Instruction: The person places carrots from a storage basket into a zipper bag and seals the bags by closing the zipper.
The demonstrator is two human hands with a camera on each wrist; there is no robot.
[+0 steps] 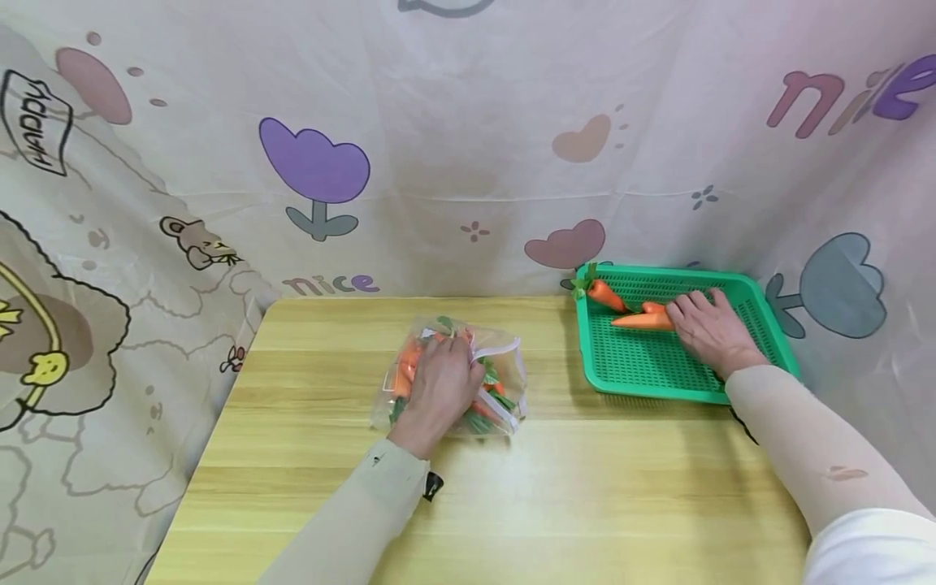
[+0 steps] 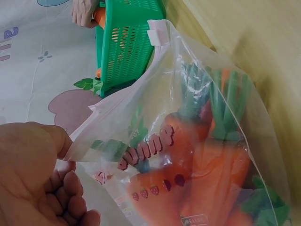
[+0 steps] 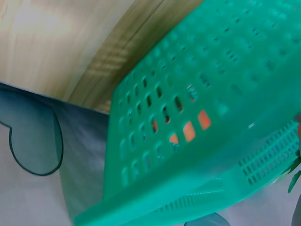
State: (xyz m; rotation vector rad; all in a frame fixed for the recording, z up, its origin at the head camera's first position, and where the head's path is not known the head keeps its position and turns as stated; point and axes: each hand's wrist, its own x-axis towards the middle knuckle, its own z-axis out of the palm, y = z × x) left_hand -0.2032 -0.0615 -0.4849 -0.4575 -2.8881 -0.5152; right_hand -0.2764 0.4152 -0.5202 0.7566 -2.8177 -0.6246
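Observation:
My left hand (image 1: pixel 444 375) pinches the edge of a clear zip bag (image 2: pixel 263 113) between thumb and forefinger, as the left wrist view shows. Inside the bag lie several orange carrots (image 2: pixel 218 165) with green tops. The bag has a white zip strip with a slider and printed red lettering. Over in the green basket (image 1: pixel 595 357), my right hand (image 1: pixel 708 325) grips an orange carrot (image 1: pixel 643 322), its fingers curled over the thick end. Another carrot (image 1: pixel 607 294) with a leafy top leans on the basket's left corner. In the right wrist view the basket wall hides most of the hand's work.
A wooden table (image 1: pixel 307 487) bears both bag and basket, the basket at the back right. Behind it and along both sides hangs a pale printed curtain (image 1: pixel 453 195).

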